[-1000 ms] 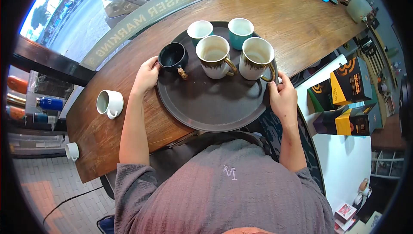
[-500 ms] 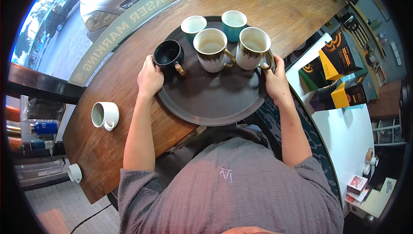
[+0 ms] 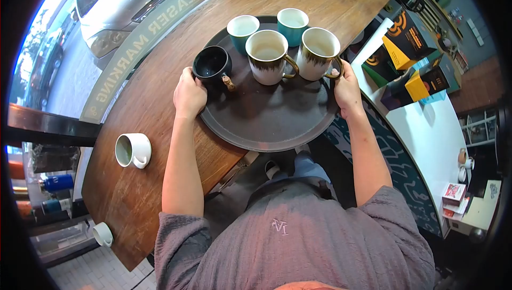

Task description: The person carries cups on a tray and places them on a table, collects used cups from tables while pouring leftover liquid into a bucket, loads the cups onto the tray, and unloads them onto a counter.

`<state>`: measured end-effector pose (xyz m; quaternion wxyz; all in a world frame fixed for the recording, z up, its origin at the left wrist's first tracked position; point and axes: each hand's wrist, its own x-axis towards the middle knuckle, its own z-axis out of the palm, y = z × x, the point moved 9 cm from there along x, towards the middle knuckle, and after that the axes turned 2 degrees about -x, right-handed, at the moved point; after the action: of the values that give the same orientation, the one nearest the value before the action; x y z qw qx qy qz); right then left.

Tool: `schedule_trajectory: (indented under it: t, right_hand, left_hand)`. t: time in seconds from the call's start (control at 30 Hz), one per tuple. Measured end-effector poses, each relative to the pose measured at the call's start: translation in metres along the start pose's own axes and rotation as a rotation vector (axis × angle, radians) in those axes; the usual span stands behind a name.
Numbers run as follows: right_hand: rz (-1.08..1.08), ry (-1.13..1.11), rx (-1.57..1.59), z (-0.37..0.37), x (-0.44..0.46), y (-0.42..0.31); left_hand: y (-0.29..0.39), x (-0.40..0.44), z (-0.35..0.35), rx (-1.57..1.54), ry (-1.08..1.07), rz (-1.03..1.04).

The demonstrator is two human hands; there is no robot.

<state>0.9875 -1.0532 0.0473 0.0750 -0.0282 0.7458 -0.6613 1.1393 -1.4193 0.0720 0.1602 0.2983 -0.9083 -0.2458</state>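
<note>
1. Head view: the round tray (image 3: 266, 125) sits partly over the bench (image 3: 128, 199), near edge jutting past; whether the two touch, I cannot tell.
2. A tilt could slide the black cup (image 3: 212, 65), gold-handled mugs (image 3: 268, 71) and teal cups (image 3: 292, 34), since they crowd the tray's far half.
3. Left hand (image 3: 190, 97): grip clasping the rim beside the black cup.
4. Right hand (image 3: 348, 94): grip clasping the opposite side, thumb near a mug's handle.
5. Both forearms reach forward, nearly parallel.
</note>
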Motion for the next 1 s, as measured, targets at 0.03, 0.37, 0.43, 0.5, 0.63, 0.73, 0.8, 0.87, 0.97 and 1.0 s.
schedule_trajectory:
  t: [0.03, 0.37, 0.43, 0.5, 0.63, 0.73, 0.8, 0.87, 0.97, 1.0]
  right_hand:
    - [-0.014, 0.008, -0.004, -0.004, -0.004, 0.000]
    - [-0.188, 0.164, 0.285, -0.091, -0.058, -0.005]
    - [-0.205, 0.199, 0.291, -0.119, -0.083, -0.011]
    - [-0.183, 0.261, 0.275, -0.152, -0.112, -0.009]
    - [-0.198, 0.366, 0.299, -0.221, -0.190, -0.014]
    - [-0.192, 0.483, 0.373, -0.282, -0.258, 0.005]
    - [-0.186, 0.563, 0.312, -0.321, -0.311, 0.009]
    - [-0.180, 0.667, 0.195, -0.363, -0.368, 0.023]
    - [-0.173, 0.788, 0.046, -0.419, -0.458, 0.032]
    - [-0.185, 0.848, 0.098, -0.437, -0.489, 0.043]
  left_hand:
    - [0.001, -0.002, 0.001, 0.001, -0.008, 0.010]
    - [0.065, -0.036, 0.016, -0.556, -0.171, 0.266]
    - [0.090, -0.055, 0.021, -0.809, -0.261, 0.211]
    - [0.117, -0.080, 0.027, -0.819, -0.374, 0.210]
    - [0.167, -0.139, 0.046, -0.930, -0.494, 0.220]
    - [0.204, -0.196, 0.066, -0.910, -0.539, 0.238]
    - [0.234, -0.246, 0.080, -0.953, -0.623, 0.265]
    - [0.259, -0.294, 0.096, -1.016, -0.678, 0.285]
    - [0.295, -0.371, 0.122, -0.970, -0.788, 0.350]
    - [0.307, -0.399, 0.131, -0.966, -0.852, 0.338]
